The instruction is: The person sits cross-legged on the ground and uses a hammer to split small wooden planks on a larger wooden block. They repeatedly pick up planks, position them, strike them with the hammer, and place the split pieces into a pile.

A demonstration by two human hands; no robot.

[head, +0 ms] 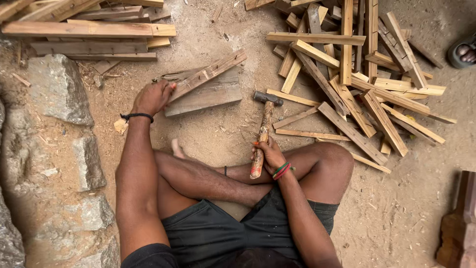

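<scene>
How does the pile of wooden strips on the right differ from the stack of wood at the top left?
The jumbled pile of pale wooden strips lies criss-crossed at many angles; the neat stack of long wooden boards lies roughly parallel. The strips are mostly short and narrow, the boards longer and wider. The pile sits beyond the right hand holding the wooden-handled hammer; the stack lies beyond the left hand. Both rest on sandy ground.
</scene>
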